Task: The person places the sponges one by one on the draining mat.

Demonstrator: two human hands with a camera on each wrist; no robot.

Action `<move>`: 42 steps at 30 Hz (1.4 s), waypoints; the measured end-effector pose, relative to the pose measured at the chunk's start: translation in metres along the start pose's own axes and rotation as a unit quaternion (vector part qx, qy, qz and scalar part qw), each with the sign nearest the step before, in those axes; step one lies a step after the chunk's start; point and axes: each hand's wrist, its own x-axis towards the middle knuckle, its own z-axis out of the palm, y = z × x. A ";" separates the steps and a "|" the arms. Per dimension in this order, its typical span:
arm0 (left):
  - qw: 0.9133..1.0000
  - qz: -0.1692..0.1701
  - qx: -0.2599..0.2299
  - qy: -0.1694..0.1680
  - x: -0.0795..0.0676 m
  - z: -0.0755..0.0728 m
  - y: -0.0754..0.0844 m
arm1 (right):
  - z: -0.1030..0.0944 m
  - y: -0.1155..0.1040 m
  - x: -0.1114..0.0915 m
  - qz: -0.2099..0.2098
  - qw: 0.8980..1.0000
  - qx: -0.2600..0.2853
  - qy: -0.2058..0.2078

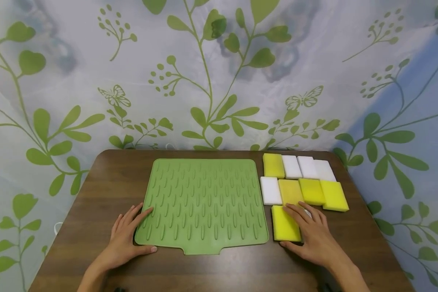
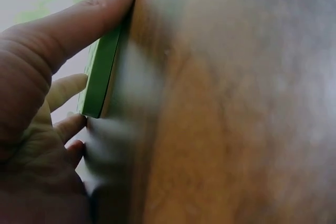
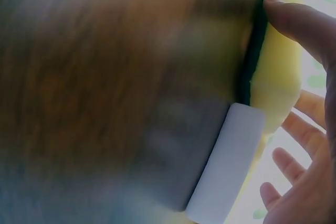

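Spread and relaxed, the left hand point(image 1: 125, 239) is touching the green ridged mat point(image 1: 200, 202), the right hand point(image 1: 316, 237) the front yellow sponge point(image 1: 282, 227). All visible sponges point(image 1: 271, 190) are lying right of the mat, none on it.

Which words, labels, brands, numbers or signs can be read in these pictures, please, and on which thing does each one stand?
None: I can read no text on the green mat, the yellow sponges, the white sponges or the table.
The backdrop shows only leaves, berries and butterflies.
Both wrist views are partly blurred; no lettering can be made out there.
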 end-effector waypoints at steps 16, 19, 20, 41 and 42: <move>1.000 0.003 -0.002 -0.011 0.001 -0.001 0.001 | 0.004 -0.003 -0.008 0.008 1.000 -0.002 0.027; 1.000 0.002 -0.004 -0.013 0.001 -0.001 0.002 | 0.004 -0.003 -0.010 0.009 1.000 0.001 0.027; 1.000 0.002 -0.003 -0.013 0.001 -0.001 0.002 | 0.004 -0.003 -0.011 0.009 1.000 0.001 0.025; 1.000 0.008 -0.017 -0.016 -0.002 -0.001 0.003 | -0.001 -0.005 -0.011 0.015 1.000 0.003 0.024; 1.000 0.009 -0.016 -0.014 -0.002 -0.001 0.003 | -0.002 -0.006 -0.010 0.013 1.000 0.004 0.025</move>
